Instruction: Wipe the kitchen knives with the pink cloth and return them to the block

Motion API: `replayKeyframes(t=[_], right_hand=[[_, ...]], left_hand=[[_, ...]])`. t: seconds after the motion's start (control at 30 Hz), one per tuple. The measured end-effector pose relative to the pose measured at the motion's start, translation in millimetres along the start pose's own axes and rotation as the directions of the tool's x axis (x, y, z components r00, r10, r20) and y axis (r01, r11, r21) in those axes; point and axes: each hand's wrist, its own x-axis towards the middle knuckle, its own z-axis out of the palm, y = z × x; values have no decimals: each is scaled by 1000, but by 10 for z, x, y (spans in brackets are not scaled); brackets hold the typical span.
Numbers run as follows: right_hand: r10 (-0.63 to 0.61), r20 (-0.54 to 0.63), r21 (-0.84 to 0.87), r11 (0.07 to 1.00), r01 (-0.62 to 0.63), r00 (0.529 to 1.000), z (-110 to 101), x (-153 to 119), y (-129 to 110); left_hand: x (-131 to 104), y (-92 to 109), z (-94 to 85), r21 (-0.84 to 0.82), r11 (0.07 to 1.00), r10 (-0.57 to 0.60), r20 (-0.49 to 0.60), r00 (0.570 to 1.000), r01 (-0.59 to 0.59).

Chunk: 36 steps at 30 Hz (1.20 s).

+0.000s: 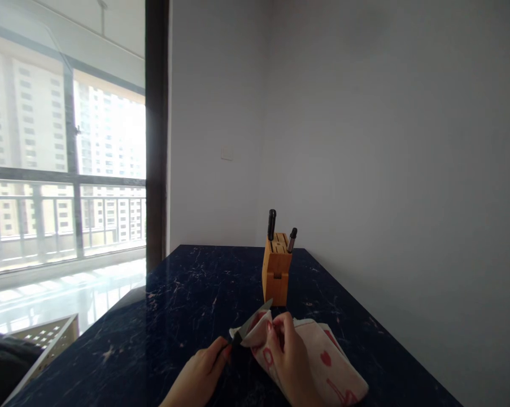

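My left hand is closed round the black handle of a kitchen knife, whose blade points up and to the right. A pinkish-white towel with red markings is pinched in my right hand. One fold of it lies against the blade, and the rest spreads on the table under and right of that hand. Just beyond the knife tip stands a wooden knife block. A black-handled knife sits in its left side, and another handle, black and metallic, sticks out at the right.
The dark blue marbled table runs back to a grey wall. At lower left, a perforated light-coloured chair or basket edge is beside the table, with dark cloth. A large window is at left.
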Motion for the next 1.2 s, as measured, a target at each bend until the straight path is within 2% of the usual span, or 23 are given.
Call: replayKeyframes(t=[0.17,0.3,0.43,0.53,0.73,0.9,1.07,1.2], right_hand=[[-125,97,-107,985,135,987,126,-47,-8],[-227,200,-202,942,267,953,148,-66,-35],[-141,121,-359,917,176,983,41,-2,-22],[-87,82,-369,923,112,993,8,25,-21],[-182,197,-321,916,239,963,77,12,-78],[-141,133,-457,870,187,981,52,31,-64],[-188,280,-330,902,278,941,88,-31,-128],[-152,218,-377,898,227,964,90,-19,-83]], left_hand=[[-68,57,97,32,997,61,112,992,-65],[-70,54,105,46,997,54,108,993,-60],[-61,66,108,33,999,10,84,996,-13],[-59,57,127,44,999,-31,76,997,27],[-55,41,146,47,998,-42,77,996,39],[-68,90,121,71,997,-38,88,995,32],[-67,107,113,67,997,-48,88,995,42],[-66,111,111,80,996,-55,87,995,48]])
